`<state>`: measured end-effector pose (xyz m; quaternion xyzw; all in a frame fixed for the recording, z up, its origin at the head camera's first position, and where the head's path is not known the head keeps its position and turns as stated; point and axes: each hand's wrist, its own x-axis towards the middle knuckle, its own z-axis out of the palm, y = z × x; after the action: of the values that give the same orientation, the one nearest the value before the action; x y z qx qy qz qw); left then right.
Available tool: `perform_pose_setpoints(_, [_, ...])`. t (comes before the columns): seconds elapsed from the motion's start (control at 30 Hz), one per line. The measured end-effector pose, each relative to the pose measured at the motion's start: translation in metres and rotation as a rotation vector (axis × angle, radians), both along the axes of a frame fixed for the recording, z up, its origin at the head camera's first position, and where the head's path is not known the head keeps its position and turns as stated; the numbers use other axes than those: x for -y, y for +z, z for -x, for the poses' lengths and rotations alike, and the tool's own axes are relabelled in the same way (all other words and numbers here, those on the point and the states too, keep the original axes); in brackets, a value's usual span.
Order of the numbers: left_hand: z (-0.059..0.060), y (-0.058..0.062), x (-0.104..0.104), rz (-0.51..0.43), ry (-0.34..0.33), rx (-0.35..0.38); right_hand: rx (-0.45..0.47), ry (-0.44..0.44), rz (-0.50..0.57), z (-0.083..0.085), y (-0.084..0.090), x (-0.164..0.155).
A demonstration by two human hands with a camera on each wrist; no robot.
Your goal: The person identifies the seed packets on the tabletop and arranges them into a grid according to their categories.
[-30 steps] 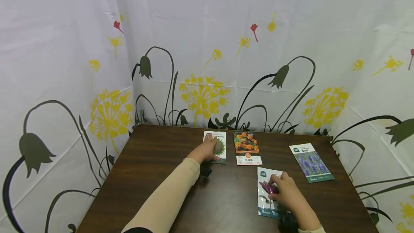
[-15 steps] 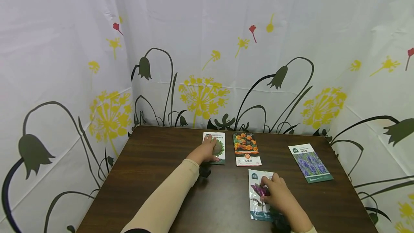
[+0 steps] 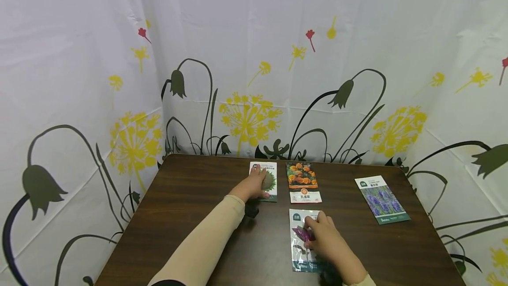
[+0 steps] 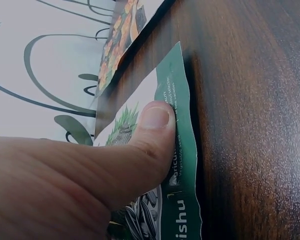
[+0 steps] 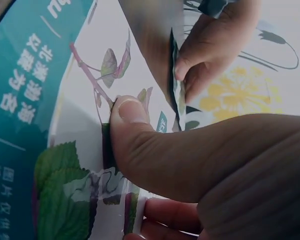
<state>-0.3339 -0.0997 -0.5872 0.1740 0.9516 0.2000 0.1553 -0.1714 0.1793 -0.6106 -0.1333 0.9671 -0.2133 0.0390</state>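
My left hand [image 3: 251, 185] rests on a white and green seed packet [image 3: 271, 180] with a spiky green sunflower head, lying near the table's back edge. In the left wrist view its thumb [image 4: 152, 130] presses on the packet's green band; the other fingers are out of sight there. Nearer the front, my right hand [image 3: 326, 237] pinches a white and teal seed packet [image 3: 296, 251] picturing a purple-leaved plant. The right wrist view shows the thumb [image 5: 127, 117] on its printed face and curled fingers [image 5: 172, 215] at its edge. This packet overlaps the tabletop in front of the marigold one.
An orange marigold seed packet [image 3: 304, 183] lies just right of the left hand's packet. A lavender-coloured flower seed packet [image 3: 382, 200] lies slanted at the right. The dark wooden table [image 3: 190, 193] backs onto a flower-printed curtain [image 3: 254, 34].
The right hand has moved left with the purple-leaved plant packet, from front right to below the marigold packet. The left hand and its sunflower packet have stayed in place.
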Motion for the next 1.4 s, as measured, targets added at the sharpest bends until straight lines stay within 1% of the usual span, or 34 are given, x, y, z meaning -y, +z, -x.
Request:
perform_pose_setpoints(0.2, [0.0, -0.001, 0.001, -0.004, -0.001, 0.006, -0.014, 0.013, -0.005, 0.001, -0.004, 0.007])
perform_pose_setpoints(0.43, [0.002, -0.003, 0.001, 0.004, 0.0, -0.002, -0.009, 0.039, -0.008, 0.002, -0.007, 0.02])
perform_pose_setpoints(0.6, [0.001, -0.003, 0.001, -0.001, 0.002, 0.007, -0.038, 0.072, -0.008, -0.001, -0.008, 0.031])
perform_pose_setpoints(0.8, [0.001, -0.003, 0.001, 0.0, -0.001, 0.005, -0.072, 0.103, -0.012, -0.005, -0.004, 0.042])
perform_pose_setpoints(0.97, [0.004, -0.004, 0.001, -0.005, -0.004, -0.007, -0.045, 0.122, 0.025, -0.004, 0.002, 0.045])
perform_pose_setpoints(1.17, [0.002, -0.005, 0.001, -0.007, -0.006, 0.004, 0.008, 0.194, 0.069, -0.003, 0.003, 0.042])
perform_pose_setpoints(1.4, [0.004, -0.004, 0.001, 0.019, -0.005, -0.001, -0.016, 0.286, 0.088, -0.007, 0.004, 0.044])
